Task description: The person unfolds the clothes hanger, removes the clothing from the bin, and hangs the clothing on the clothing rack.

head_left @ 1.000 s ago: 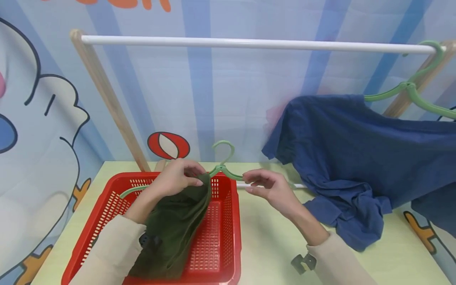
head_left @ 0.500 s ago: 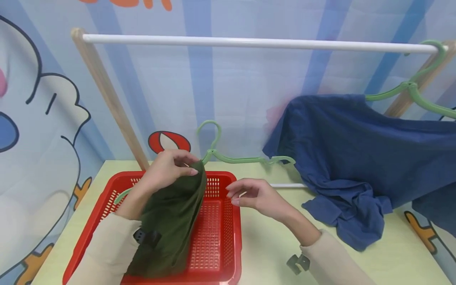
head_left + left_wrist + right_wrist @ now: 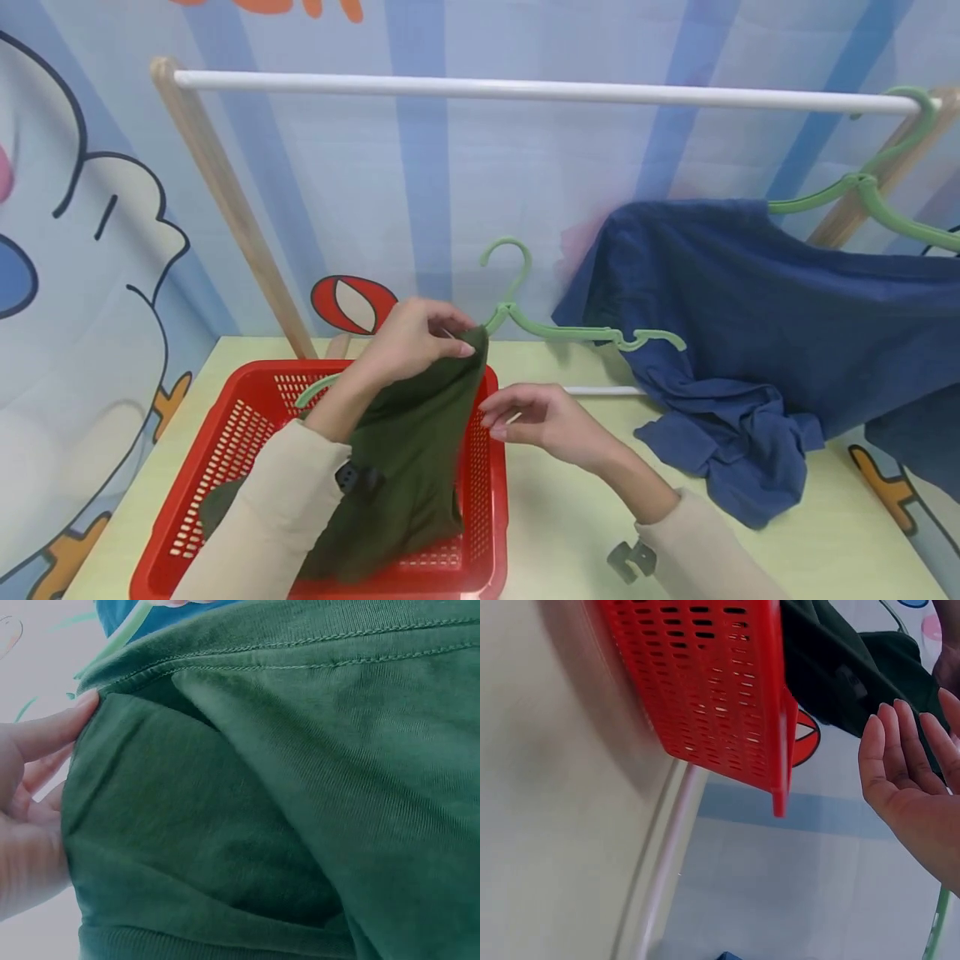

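Note:
My left hand (image 3: 416, 342) pinches the edge of a dark green shirt (image 3: 420, 450) together with the green hanger (image 3: 570, 332), over the basket. The hanger's hook stands up, and its right arm sticks out bare toward the right. Its left tip shows beyond my left wrist; the part between is hidden. In the left wrist view, thumb and fingers hold the stitched edge of the shirt cloth (image 3: 225, 795). My right hand (image 3: 551, 421) hovers by the basket's right rim with loosely bent fingers, holding nothing.
A red perforated basket (image 3: 497, 533) stands on the pale yellow table (image 3: 570, 533), with part of the green shirt in it. Above runs a white rail (image 3: 480, 87) on wooden posts. A blue T-shirt (image 3: 720, 317) hangs at the right on another green hanger (image 3: 817, 196).
My right hand has come off the hanger's arm and moved slightly left and down. My left hand has lifted the hanger and shirt, shifting first left, then right.

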`<act>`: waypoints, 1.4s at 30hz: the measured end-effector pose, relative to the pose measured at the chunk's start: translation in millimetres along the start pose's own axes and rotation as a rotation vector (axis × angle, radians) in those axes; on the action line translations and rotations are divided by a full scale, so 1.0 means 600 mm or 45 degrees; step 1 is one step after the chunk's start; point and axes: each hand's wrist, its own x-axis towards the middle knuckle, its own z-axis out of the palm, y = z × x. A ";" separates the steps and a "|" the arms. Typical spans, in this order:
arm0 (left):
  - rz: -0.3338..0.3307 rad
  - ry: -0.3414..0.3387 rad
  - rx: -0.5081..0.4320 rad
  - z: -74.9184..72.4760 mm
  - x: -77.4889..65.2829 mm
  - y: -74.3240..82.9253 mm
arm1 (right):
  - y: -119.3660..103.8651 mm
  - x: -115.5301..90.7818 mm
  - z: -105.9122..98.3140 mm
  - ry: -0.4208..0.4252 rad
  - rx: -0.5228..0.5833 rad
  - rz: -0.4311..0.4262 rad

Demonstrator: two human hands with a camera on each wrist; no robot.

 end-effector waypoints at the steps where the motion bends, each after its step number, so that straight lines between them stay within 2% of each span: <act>1: -0.006 -0.003 0.000 0.001 0.000 0.000 | 0.003 -0.001 0.002 -0.003 0.014 0.007; 8: -0.101 0.009 0.013 0.000 -0.013 -0.026 | 0.028 -0.001 0.022 0.000 0.024 0.092; 14: -0.149 -0.015 -0.022 0.000 -0.024 -0.034 | 0.043 0.014 0.042 0.028 -0.066 0.086; 19: -0.163 -0.005 -0.026 -0.007 -0.027 -0.023 | 0.050 0.023 0.058 0.072 -0.131 0.125; 27: -0.174 0.001 0.015 -0.026 -0.024 0.010 | 0.052 0.029 0.083 0.013 -0.140 0.111; 31: -0.180 -0.002 0.025 -0.030 -0.025 0.014 | 0.051 0.028 0.093 -0.001 -0.179 0.106; 37: -0.133 0.018 -0.010 -0.044 -0.032 -0.006 | 0.046 0.012 0.084 -0.103 -0.046 0.112; 40: -0.140 0.025 -0.012 -0.059 -0.039 -0.017 | 0.039 0.000 0.067 -0.165 0.039 0.075; 42: -0.153 0.027 0.002 -0.071 -0.045 -0.022 | 0.033 -0.007 0.053 -0.178 0.046 0.032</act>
